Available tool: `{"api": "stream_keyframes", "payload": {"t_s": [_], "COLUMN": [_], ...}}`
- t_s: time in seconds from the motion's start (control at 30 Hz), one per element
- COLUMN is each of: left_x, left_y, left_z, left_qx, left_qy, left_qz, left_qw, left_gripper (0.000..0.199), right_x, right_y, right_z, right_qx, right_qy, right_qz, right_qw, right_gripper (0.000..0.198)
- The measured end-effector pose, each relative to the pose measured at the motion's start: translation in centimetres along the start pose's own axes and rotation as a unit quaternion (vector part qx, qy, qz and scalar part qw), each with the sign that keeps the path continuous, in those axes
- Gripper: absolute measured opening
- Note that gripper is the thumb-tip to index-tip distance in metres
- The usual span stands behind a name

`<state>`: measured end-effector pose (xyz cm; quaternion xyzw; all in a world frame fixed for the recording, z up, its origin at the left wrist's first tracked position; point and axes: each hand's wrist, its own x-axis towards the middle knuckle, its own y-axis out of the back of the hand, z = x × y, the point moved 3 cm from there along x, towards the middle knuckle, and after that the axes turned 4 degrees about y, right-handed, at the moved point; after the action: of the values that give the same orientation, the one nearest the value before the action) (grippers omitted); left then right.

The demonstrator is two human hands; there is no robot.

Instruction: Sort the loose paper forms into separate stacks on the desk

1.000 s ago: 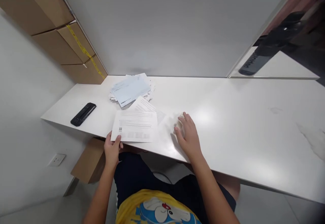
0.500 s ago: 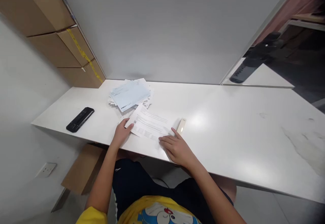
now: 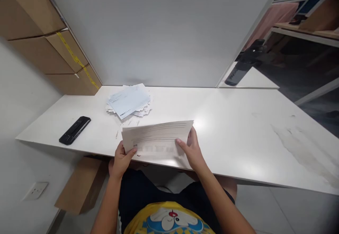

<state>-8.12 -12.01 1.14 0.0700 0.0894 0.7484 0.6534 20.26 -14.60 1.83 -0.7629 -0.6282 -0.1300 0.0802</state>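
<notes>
Forearms: both reaching in from six o'clock — left hand (image 3: 123, 159) at eight o'clock of the printed sheets (image 3: 156, 138), right hand (image 3: 192, 150) at four. Change since half a second ago: sheets raised from lying low to tilted up. Hands: partly curled, thumbs in front, both grasping the sheets — worktop's (image 3: 212, 110) near edge; paper pile (image 3: 129, 101) at eleven.

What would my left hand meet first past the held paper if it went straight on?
Past the held paper, your left hand would likely meet what seems printed paper before the paper pile; depth is unclear.
</notes>
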Motion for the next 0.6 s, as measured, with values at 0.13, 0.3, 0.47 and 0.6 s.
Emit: {"api": "stream_keyframes", "payload": {"t_s": [0.13, 0.3, 0.47, 0.6], "left_x": [0.9, 1.3, -1.4, -2.1], "left_y": [-0.2, -0.8, -1.3, -2.0], "left_z": [0.2, 0.3, 1.4, 0.6], "left_qx": [0.081, 0.062, 0.002, 0.064], "left_qy": [-0.018, -0.036, -0.054, -0.05], "left_qz": [0.007, -0.037, -0.043, -0.153], "left_qw": [0.997, 0.997, 0.998, 0.985], "left_gripper": [0.041, 0.043, 0.047, 0.05], "right_x": [-1.3, -2.2, -4.9, -9.3], "right_y": [-0.1, 0.2, 4.3, 8.5], "right_z": [-0.1, 2.9, 3.7, 4.0], "right_qx": [0.073, 0.014, -0.028, -0.01], "right_qy": [-0.036, -0.029, -0.143, -0.266], "right_qz": [0.058, -0.014, -0.081, -0.068], "right_qw": [0.995, 0.999, 0.986, 0.962], "right_gripper": [0.039, 0.032, 0.043, 0.053]}}
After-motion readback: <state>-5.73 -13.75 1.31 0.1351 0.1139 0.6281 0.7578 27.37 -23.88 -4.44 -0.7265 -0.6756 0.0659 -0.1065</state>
